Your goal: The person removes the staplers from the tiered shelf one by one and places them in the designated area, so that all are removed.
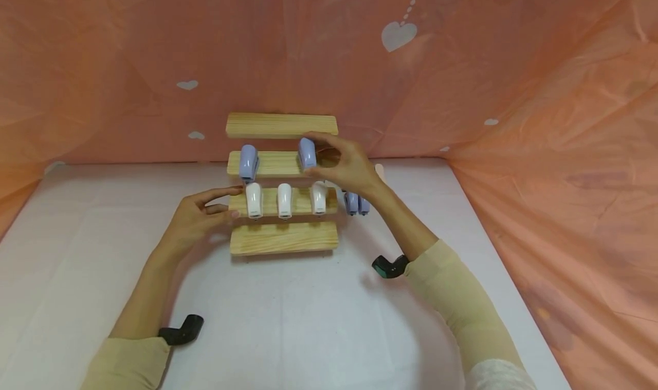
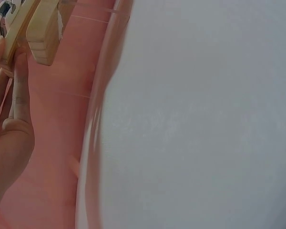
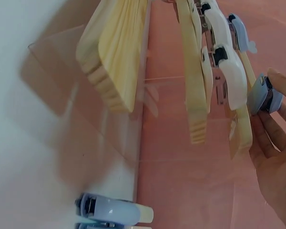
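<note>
A stepped wooden rack [image 1: 284, 238] with four planks stands on the white table. Three white staplers [image 1: 284, 200] sit on the third plank [image 1: 300, 207]. One blue stapler [image 1: 249, 163] sits at the left of the second plank [image 1: 277, 164]. My right hand [image 1: 316, 157] pinches another blue stapler [image 1: 307, 153] at the right of that plank; the right wrist view shows this stapler [image 3: 262, 93] between my fingertips [image 3: 271, 138]. My left hand [image 1: 226, 201] pinches the left end of the third plank between index finger and thumb, and its fingers [image 2: 16, 86] reach the plank end [image 2: 38, 33].
Two more blue staplers [image 1: 356, 202] lie on the table just right of the rack, one blue stapler [image 3: 112, 210] showing in the right wrist view. The rack has clear side panels [image 3: 86, 109]. An orange sheet with hearts [image 1: 462, 81] walls the back and right.
</note>
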`<state>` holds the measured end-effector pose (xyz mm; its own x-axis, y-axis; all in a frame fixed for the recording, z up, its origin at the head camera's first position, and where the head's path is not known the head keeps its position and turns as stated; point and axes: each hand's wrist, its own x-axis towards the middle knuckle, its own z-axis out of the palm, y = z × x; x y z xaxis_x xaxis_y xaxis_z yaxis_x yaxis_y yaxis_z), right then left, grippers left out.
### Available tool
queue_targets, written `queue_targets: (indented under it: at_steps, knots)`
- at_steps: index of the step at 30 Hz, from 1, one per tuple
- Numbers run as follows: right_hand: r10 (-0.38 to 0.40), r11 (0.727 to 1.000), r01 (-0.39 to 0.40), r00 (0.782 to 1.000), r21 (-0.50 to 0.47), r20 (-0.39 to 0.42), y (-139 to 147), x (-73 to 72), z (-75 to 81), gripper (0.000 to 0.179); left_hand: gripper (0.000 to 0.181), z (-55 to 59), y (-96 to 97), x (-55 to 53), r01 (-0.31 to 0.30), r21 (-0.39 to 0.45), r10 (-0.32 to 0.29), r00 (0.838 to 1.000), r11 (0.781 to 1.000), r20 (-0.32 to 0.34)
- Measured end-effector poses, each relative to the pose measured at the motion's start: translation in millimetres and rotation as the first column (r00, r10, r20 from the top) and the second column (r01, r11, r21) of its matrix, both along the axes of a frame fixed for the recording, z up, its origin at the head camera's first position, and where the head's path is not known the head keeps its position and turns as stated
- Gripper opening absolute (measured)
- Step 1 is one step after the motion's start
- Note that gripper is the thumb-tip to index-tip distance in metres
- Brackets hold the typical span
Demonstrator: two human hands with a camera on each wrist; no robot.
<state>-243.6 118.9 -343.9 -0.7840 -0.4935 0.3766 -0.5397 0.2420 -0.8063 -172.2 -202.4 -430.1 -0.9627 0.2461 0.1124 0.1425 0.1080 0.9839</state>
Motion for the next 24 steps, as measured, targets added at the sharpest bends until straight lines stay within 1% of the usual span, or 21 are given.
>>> queue_targets:
  at_steps: [8, 16, 19, 24]
  knots:
    - [-0.031, 0.999, 0.033, 0.997, 0.029, -0.066, 12.5, -0.1, -4.5, 0.062, 0.048, 0.5, -1.3, 0.3, -0.018, 0.006, 0.018, 1.000, 1.000, 0.000]
    - [-0.061, 0.998, 0.062, 0.998, 0.006, -0.034, 31.4, -2.6, -9.4, 0.064, 0.048, 0.3, -1.2, -0.3, -0.027, -0.011, 0.027, 1.000, 1.000, -0.004]
    - [-0.072, 0.997, 0.072, 0.997, -0.004, -0.024, 38.3, -2.3, -10.4, 0.065, 0.049, 0.3, -2.0, -0.5, -0.018, -0.005, 0.018, 1.000, 1.000, -0.010]
    - [-0.083, 0.997, 0.083, 0.997, -0.003, -0.013, 47.1, 1.6, -6.8, 0.064, 0.046, -0.3, -2.7, -0.2, -0.012, 0.011, 0.012, 1.000, 1.000, -0.020]
